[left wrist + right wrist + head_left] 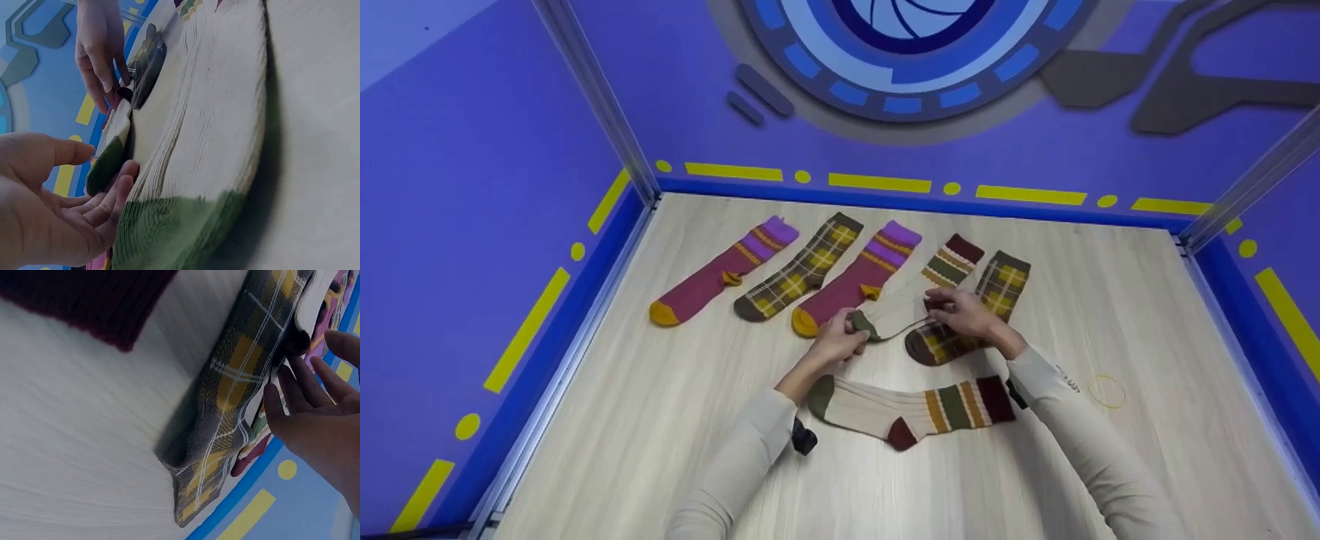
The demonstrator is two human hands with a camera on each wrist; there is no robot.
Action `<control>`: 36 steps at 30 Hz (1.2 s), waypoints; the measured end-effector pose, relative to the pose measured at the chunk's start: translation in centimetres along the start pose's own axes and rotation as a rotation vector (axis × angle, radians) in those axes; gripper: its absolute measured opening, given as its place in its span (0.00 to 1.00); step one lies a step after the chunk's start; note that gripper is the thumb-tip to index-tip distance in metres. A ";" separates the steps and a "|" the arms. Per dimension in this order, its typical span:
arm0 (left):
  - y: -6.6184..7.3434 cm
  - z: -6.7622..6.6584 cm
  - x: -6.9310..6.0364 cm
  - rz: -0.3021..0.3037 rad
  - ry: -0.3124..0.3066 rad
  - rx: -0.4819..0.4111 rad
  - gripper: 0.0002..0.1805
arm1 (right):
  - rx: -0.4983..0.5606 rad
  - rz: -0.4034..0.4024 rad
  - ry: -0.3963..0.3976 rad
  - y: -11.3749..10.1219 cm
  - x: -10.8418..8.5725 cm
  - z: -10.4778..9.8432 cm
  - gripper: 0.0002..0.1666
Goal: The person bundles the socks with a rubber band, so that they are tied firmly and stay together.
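Head view: left arm (735, 469) enters at 7 o'clock, reaching toward 1; right arm (1084, 424) enters at 5, reaching toward 11. Left hand (838, 341): thumb parted from lightly bent fingers. Right hand (966, 313): fingers relaxed, directed toward 10 o'clock.

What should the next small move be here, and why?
Probably lift the far cream sock toward the near cream sock: their green toes and striped cuffs match, and the left hand is at the far one's toe, the right hand at its heel.
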State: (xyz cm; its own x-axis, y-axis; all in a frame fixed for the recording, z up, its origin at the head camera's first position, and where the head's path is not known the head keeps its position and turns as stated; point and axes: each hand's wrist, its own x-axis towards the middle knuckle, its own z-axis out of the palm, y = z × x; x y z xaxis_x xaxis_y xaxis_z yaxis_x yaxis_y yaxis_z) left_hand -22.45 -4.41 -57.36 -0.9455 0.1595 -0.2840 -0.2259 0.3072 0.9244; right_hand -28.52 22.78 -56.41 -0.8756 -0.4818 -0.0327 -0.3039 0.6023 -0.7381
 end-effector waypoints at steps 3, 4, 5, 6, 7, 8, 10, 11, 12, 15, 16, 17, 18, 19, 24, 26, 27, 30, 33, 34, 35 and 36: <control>0.2 0.2 0.3 0.008 0.022 0.077 0.27 | 0.009 0.011 -0.015 -0.2 -0.1 0.0 0.23; 0.2 0.2 0.4 0.008 0.029 0.099 0.27 | 0.010 0.014 -0.021 -0.2 -0.1 0.0 0.23; 0.2 0.2 0.4 0.002 0.033 0.112 0.27 | 0.013 0.018 -0.026 -0.3 -0.2 0.0 0.22; 0.3 0.2 0.3 -0.004 0.037 0.117 0.26 | 0.018 0.023 -0.029 -0.3 -0.2 0.0 0.22; 0.3 0.1 0.2 -0.008 0.041 0.118 0.26 | 0.026 0.027 -0.030 -0.4 -0.2 0.0 0.22; 0.3 0.0 0.1 -0.017 0.044 0.116 0.26 | 0.034 0.031 -0.027 -0.4 -0.2 -0.1 0.21; 0.2 -0.3 -0.2 -0.029 0.051 0.099 0.25 | 0.043 0.034 0.007 -0.2 -0.1 -0.2 0.20; 0.1 -0.5 -0.3 -0.035 0.053 0.083 0.25 | 0.047 0.036 0.036 -0.1 0.0 -0.3 0.20; 0.0 -0.6 -0.5 -0.035 0.057 0.069 0.25 | 0.044 0.034 0.072 0.1 0.0 -0.4 0.19; -0.3 -1.2 -1.1 -0.042 0.053 0.005 0.25 | 0.027 0.032 0.193 0.7 0.2 -1.0 0.17; -0.4 -1.4 -1.3 -0.044 0.044 -0.020 0.25 | 0.022 0.040 0.225 0.9 0.2 -1.2 0.17; -0.5 -1.6 -1.5 -0.045 0.035 -0.041 0.25 | 0.016 0.050 0.251 1.1 0.3 -1.4 0.16; -0.6 -1.8 -1.7 -0.048 0.024 -0.061 0.25 | 0.010 0.061 0.267 1.4 0.3 -1.6 0.16; -0.7 -2.0 -1.9 -0.053 0.011 -0.080 0.24 | 0.010 0.074 0.276 1.6 0.2 -1.8 0.16; -0.9 -3.5 -3.2 -0.045 -0.023 -0.059 0.23 | 0.014 0.116 0.284 2.4 0.5 -2.3 0.17; -0.9 -4.3 -3.7 -0.023 -0.012 0.006 0.22 | 0.016 0.113 0.288 2.6 0.8 -2.3 0.18; -1.0 -4.7 -3.9 -0.012 -0.005 0.037 0.22 | 0.016 0.110 0.287 2.6 0.9 -2.2 0.18; -1.3 -5.7 -4.5 0.011 0.022 0.111 0.22 | 0.017 0.098 0.296 2.6 1.5 -2.0 0.19; -1.6 -6.4 -4.8 0.008 0.033 0.124 0.22 | 0.022 0.098 0.318 2.6 1.9 -1.8 0.20; -1.8 -6.6 -4.8 0.004 0.035 0.124 0.22 | 0.018 0.094 0.327 2.6 2.0 -1.7 0.20; -1.9 -6.7 -4.9 0.001 0.036 0.118 0.22 | 0.015 0.091 0.333 2.6 2.1 -1.7 0.20; -2.1 -6.8 -4.9 -0.008 0.034 0.107 0.22 | 0.004 0.084 0.334 2.6 2.1 -1.6 0.20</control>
State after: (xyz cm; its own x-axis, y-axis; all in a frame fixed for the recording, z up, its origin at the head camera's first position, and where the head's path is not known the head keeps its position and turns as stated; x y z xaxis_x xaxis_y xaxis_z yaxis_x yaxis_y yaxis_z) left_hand -18.88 -12.16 -56.14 -0.9515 0.1251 -0.2810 -0.2091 0.4067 0.8893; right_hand -31.81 24.35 -57.30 -0.9723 -0.1949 0.1287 -0.2245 0.6284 -0.7448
